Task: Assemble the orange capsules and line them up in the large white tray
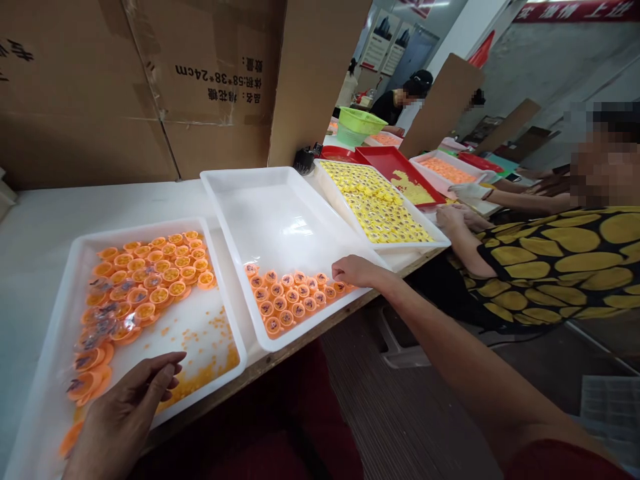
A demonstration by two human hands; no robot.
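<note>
My left hand [133, 407] hovers over the near side of the left white tray [227, 313]. Its fingers are loosely bent, thumb and forefinger slightly apart, with nothing visible between them. Behind it in that tray stand many small orange cups [161, 265] with yellow-orange beads inside, some under clear film with dark print. Loose beads [200, 373] lie along the tray's near edge. My right hand [356, 272] is closed at the right end of the rows of printed-top orange cups [293, 293] in the middle white tray [235, 240]. Whatever its fingertips hold is hidden.
Cardboard boxes [210, 40] stand behind the table. To the right are a white tray of yellow cups [377, 207], a red tray [365, 155] and a green basket [361, 121]. A co-worker in a patterned top [565, 260] sits close on my right.
</note>
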